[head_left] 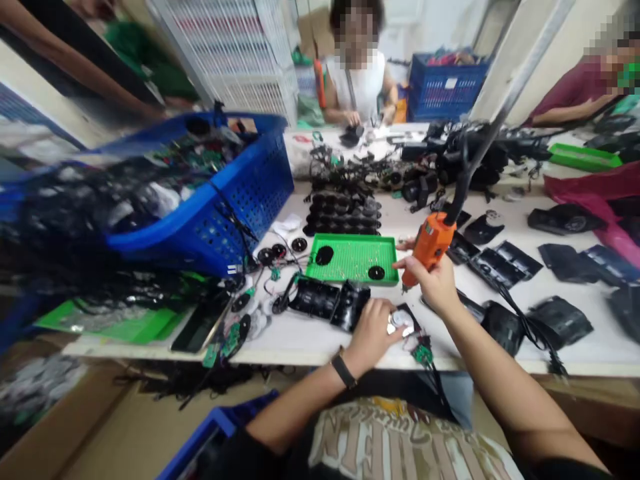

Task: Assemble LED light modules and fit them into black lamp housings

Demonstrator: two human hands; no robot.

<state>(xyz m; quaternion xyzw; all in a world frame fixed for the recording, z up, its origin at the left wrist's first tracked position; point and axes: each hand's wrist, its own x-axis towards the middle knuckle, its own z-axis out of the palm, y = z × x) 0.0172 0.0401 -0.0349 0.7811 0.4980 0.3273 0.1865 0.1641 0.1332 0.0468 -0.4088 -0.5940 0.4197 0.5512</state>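
Right grip (434,287) closed around orange rotary tool (429,243); left grip (371,335) half-curled at white part (403,321), hold unclear; black housing (314,298) and green tray (353,259) just beyond, on tabletop (280,350).

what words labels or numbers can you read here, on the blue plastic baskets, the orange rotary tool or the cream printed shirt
Cream printed shirt: large brown block letters, upside down and warped, no sure reading.
White label on the far dark-blue plastic crate: too small to read.
White sticker on the near blue perforated plastic basket: too blurred to read.
Orange rotary tool: no readable text.
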